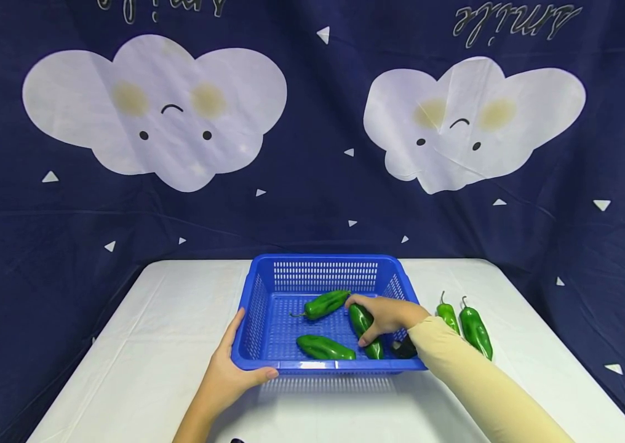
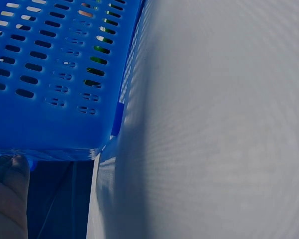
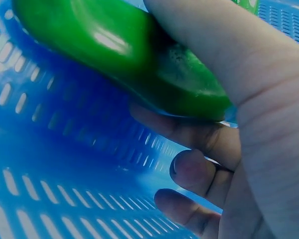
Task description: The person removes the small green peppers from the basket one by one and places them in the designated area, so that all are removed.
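A blue plastic basket [image 1: 337, 365] with slotted walls stands on the table. My left hand [image 1: 226, 375] grips its near left corner, the thumb against the front rim and the fingers along the left side. In the left wrist view, only part of that hand [image 2: 9, 196] shows beneath the basket's edge [image 2: 50, 134]. Inside the basket, my right hand [image 1: 383, 317] holds a glossy green pepper [image 1: 374, 351] between thumb and fingers; the right wrist view shows this pepper [image 3: 89, 37] close up. Two more green peppers [image 1: 328, 304], [image 1: 325, 348] lie on the basket's floor.
Right of the basket, a slim light green pepper [image 1: 446, 315] and a larger dark green pepper [image 1: 475, 333] lie on the white table [image 1: 179, 320]. Behind the table hangs a dark blue cloth [image 1: 323, 184] with clouds. A black object [image 1: 403, 348] shows under my right wrist.
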The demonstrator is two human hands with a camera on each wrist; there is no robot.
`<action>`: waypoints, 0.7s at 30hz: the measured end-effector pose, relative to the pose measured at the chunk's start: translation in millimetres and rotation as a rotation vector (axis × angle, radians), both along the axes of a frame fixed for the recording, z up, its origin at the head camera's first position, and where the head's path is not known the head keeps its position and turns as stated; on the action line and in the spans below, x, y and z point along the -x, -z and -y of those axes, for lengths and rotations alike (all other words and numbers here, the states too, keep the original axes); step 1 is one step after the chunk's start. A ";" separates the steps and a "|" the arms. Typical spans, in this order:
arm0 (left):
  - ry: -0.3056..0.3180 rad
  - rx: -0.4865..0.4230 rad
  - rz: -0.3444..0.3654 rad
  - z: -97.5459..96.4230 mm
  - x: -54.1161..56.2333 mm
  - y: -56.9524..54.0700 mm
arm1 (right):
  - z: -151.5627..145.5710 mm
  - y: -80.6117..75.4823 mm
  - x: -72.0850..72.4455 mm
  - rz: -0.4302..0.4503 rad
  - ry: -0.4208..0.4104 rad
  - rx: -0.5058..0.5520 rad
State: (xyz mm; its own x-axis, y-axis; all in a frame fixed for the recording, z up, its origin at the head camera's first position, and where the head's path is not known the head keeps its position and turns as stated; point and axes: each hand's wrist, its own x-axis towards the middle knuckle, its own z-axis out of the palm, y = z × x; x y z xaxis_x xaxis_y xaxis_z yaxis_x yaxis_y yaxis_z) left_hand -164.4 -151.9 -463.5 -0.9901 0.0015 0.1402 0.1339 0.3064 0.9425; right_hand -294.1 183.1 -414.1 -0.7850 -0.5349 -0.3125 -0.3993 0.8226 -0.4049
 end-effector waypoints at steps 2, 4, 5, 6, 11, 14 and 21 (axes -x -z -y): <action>0.000 -0.001 -0.002 0.1 -0.1 0.3 | 0.0 -0.1 0.2 -0.002 -0.001 0.004; 0.000 -0.001 -0.003 0.0 -0.2 0.4 | 0.2 -0.8 0.0 -0.005 -0.001 0.005; 0.000 -0.003 -0.002 -0.1 -0.3 0.5 | 0.4 -1.3 -0.3 -0.005 0.001 0.006; 0.000 -0.004 -0.001 -0.1 -0.4 0.6 | 0.6 -1.8 -0.7 -0.008 0.001 0.009; -0.003 0.000 0.003 -0.4 0.0 0.3 | 0.9 -5.9 -3.3 -0.021 -0.002 0.039; -0.003 0.002 -0.002 -0.2 0.4 0.5 | 0.5 -10.2 -4.4 -0.029 0.005 0.061; 0.003 0.005 -0.016 0.1 1.6 0.8 | -3.1 -25.9 -4.7 -0.069 -0.007 0.133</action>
State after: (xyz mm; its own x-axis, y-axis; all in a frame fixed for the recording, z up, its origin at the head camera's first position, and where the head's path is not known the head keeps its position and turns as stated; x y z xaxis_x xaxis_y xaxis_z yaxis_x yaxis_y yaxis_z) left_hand -166.0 -152.0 -464.4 -0.9878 0.0046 0.1558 0.1496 0.3102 0.9388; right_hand -289.3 186.2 -388.2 -0.7985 -0.5733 -0.1834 -0.4355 0.7606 -0.4816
